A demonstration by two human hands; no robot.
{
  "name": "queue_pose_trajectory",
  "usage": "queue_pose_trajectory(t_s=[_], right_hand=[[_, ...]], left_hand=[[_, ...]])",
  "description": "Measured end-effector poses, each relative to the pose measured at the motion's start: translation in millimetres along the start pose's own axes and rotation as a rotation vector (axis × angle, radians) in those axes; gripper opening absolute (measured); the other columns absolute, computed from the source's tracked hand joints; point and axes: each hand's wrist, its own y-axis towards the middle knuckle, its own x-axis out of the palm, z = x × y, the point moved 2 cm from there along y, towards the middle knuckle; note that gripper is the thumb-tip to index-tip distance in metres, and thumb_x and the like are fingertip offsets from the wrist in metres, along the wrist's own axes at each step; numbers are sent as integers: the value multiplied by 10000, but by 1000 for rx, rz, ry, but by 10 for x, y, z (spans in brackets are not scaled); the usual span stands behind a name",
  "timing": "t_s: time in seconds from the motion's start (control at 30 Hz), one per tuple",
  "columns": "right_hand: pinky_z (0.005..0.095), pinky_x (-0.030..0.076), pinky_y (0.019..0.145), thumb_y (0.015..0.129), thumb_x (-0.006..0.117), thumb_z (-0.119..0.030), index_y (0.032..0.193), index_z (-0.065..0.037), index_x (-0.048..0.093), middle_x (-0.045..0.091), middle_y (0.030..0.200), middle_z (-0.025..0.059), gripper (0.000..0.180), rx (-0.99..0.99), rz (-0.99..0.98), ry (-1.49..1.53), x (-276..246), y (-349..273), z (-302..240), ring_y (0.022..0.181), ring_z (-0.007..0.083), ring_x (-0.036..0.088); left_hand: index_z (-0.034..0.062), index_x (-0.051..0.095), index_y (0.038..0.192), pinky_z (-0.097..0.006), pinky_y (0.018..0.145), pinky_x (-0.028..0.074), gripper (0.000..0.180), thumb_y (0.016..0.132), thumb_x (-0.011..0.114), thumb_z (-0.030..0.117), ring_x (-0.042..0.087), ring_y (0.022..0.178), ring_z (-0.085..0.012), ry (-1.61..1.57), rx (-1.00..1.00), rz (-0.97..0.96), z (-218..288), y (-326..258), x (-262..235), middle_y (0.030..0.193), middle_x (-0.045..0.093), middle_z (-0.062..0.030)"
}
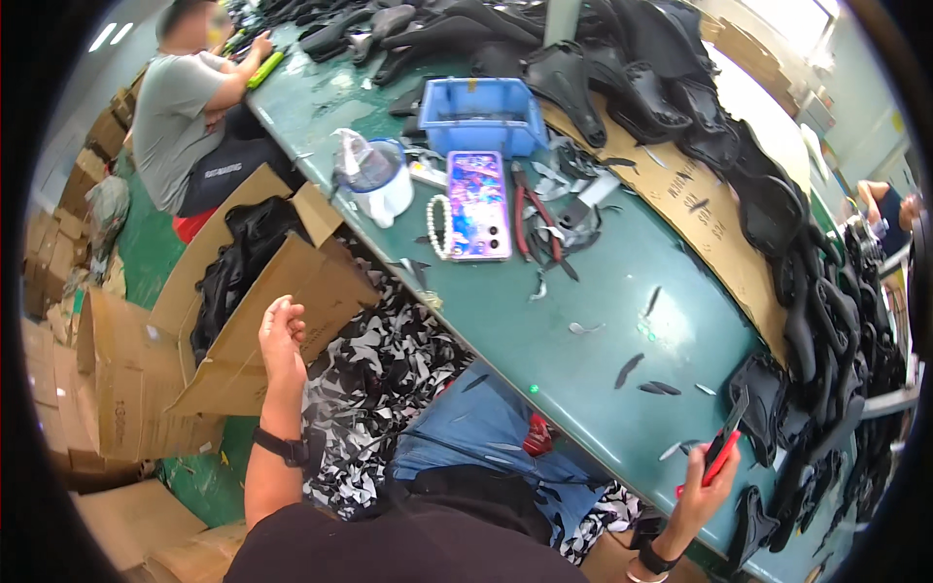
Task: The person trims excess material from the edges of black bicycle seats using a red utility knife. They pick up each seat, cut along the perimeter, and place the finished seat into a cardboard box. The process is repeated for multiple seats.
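My left hand [283, 340] is raised in front of an opened cardboard box [282, 316], its fingers curled together with nothing seen in them. Inside the box lie black bicycle saddles [248, 267], partly hidden by the flaps. My right hand [702, 488] grips a red and black utility knife [721, 455] over the right edge of the green table [573, 340]. The blade points up and away, close to a black saddle [758, 394] at the near end of a long pile.
On the table are a blue bin [483, 112], a phone [478, 206], red-handled pliers [523, 219], a clear-and-white container [374, 180] and dark trimmings. Black saddles [651, 102] line the far side on cardboard. Scraps [374, 360] cover the floor. A person [185, 107] sits at the left.
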Motion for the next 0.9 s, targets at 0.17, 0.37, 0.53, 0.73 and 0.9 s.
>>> queue_pose_trajectory(t_s=[0.17,0.37,0.53,0.73,0.9], right_hand=[[394,419,913,876,646,-185,1193,3,504,546,1149,189,395,-249,103,-636,-651,601,518,1026,368,539],[437,387,962,829,685,-251,1156,-39,510,510,1315,215,427,135,-203,-428,-969,1140,841,1143,399,509],[486,369,845,758,736,-243,1115,-69,530,604,1161,182,447,31,-124,-703,-1139,962,1027,1053,343,559],[417,423,728,741,773,-163,1032,-45,547,589,891,133,387,-184,-171,-524,-401,268,324,804,342,544],[382,504,802,751,748,-56,1162,-8,536,634,1097,201,465,-335,-378,-247,22,-231,-178,912,347,628]], left_hand=[[37,599,945,-193,606,377,115,954,542,136,473,666,-46,153,316,-398,155,-730,1187,792,576,5],[-3,598,811,-292,603,455,54,792,649,-5,579,645,-184,256,637,-1031,339,-1607,2028,739,630,-104],[11,626,825,-312,585,465,81,771,686,14,601,627,-233,249,732,-1289,236,-2007,2373,751,660,-97],[48,638,1027,-355,793,484,320,735,752,110,616,963,-288,277,729,-1332,186,-2060,2413,1056,648,-141],[143,635,1135,-478,993,361,545,646,830,286,384,1307,-357,552,1020,-1507,289,-2100,2576,1339,500,-141]])
